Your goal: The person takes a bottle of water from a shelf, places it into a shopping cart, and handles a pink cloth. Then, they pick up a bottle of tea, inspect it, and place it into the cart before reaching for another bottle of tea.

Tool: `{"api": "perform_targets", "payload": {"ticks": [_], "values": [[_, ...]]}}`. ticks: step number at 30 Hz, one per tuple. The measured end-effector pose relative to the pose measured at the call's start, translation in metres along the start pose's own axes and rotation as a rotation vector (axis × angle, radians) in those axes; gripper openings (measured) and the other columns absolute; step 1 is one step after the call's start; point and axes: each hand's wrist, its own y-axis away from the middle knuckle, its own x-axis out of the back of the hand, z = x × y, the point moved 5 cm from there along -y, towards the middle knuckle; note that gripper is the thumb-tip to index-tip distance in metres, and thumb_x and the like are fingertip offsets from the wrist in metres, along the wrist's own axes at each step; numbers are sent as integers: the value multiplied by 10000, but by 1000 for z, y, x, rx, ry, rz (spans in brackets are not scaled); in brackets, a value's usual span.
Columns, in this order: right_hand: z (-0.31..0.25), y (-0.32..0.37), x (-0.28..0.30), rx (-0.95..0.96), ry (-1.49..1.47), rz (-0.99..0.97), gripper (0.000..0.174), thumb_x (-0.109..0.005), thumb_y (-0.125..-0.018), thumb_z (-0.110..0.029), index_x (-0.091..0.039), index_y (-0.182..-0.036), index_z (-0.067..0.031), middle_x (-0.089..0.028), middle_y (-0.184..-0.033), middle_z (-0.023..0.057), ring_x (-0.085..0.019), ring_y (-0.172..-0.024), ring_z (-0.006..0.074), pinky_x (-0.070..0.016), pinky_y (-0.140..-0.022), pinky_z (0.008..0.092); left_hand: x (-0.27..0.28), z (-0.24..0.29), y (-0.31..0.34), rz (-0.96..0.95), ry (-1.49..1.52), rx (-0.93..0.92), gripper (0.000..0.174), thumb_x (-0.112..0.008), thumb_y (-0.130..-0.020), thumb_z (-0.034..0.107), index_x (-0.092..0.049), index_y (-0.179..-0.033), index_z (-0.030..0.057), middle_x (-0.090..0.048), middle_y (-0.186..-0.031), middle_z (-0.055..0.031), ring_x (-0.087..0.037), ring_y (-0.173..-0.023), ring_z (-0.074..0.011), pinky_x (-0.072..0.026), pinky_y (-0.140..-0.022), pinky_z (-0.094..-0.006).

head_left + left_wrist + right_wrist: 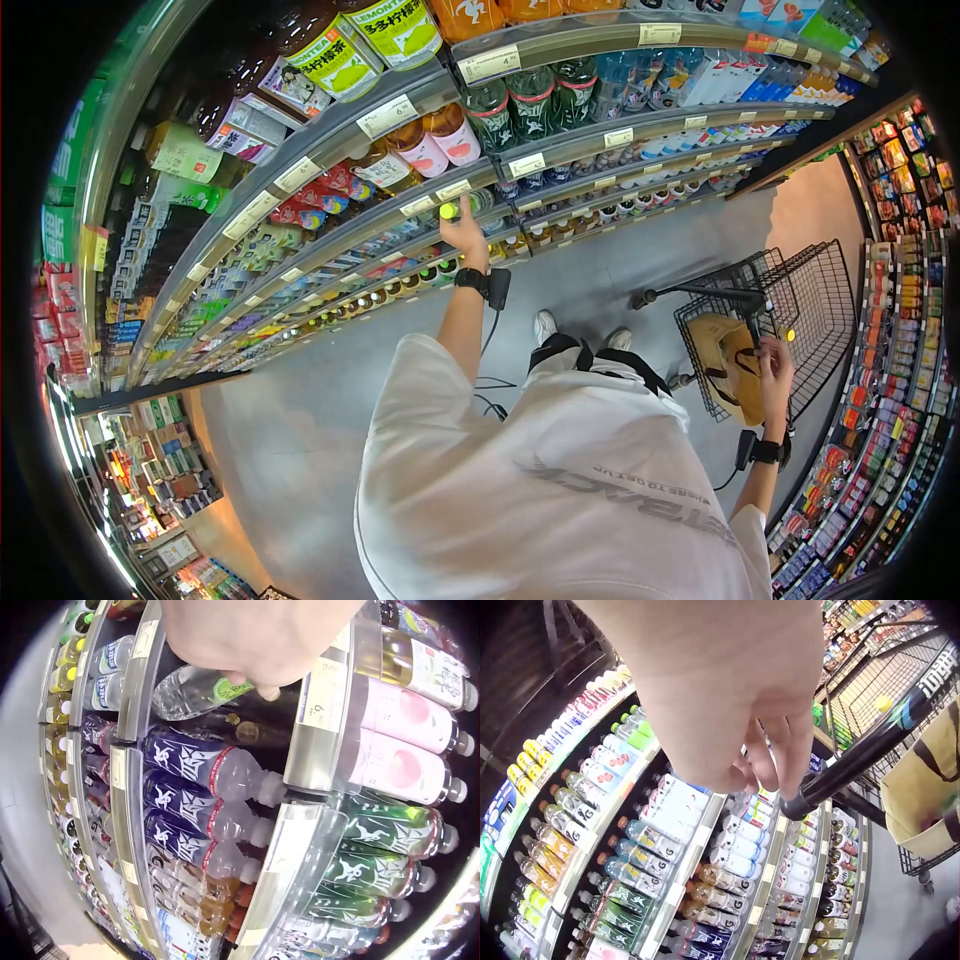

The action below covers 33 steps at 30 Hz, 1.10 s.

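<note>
My left hand [463,240] reaches into a lower shelf of the drinks rack and grips a clear plastic bottle with a yellow-green cap [449,211]. In the left wrist view this bottle [184,694] lies tilted, showing a green label, with the hand's fingertips against it. Purple-labelled bottles [199,780] stand just beside it. Over by the shopping cart [820,290], my right hand [776,370] hangs with loosely bent fingers. In the right wrist view, its fingertips [769,776] are close to the end of the black cart handle [870,754].
A tan bag [725,365] with dark straps sits in the cart. Pink-labelled bottles [397,761] and green bottles [375,859] fill the shelf above, behind price tags [322,694]. Another stocked shelf [885,340] runs along the right side. Grey floor [300,420] lies between.
</note>
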Motion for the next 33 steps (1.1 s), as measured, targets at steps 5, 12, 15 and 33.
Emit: {"api": "perform_targets", "payload": {"ticks": [5, 12, 15, 33], "values": [[-43, -6, -3, 62, 83, -13, 148, -560, -964, -24, -638, -1086, 11, -653, -964, 80, -631, -873, 152, -505, -782, 278, 11, 19, 16, -141, -35, 45, 337, -829, -840, 200, -693, -1018, -51, -722, -893, -67, -583, -754, -122, -493, -720, -337], [-92, -27, -38, 104, -82, -227, 154, -583, -964, -43, -646, -1088, 23, -664, -983, 92, -651, -884, 153, -519, -801, 278, -8, 113, 67, -702, -106, 47, 310, -775, -908, 263, -692, -969, -29, -664, -778, 9, -524, -710, -22, -443, -629, -229], [-93, -43, -75, 76, -399, -419, 248, -626, -987, -137, -629, -1186, 11, -677, -1069, 114, -654, -967, 143, -520, -857, 284, -43, 191, 112, -889, -13, 21, 273, -749, -934, 245, -690, -965, -20, -687, -835, 4, -564, -743, -28, -459, -668, -214], [-171, -38, -74, 87, -1092, -913, 676, -666, -958, -365, -369, -1434, 10, -651, -1084, 130, -690, -879, 198, -572, -823, 350, -126, 375, 256, -1318, 211, 99, 450, -526, -1034, 428, -656, -1134, 10, -729, -958, -119, -655, -797, -100, -472, -645, -223]]}}
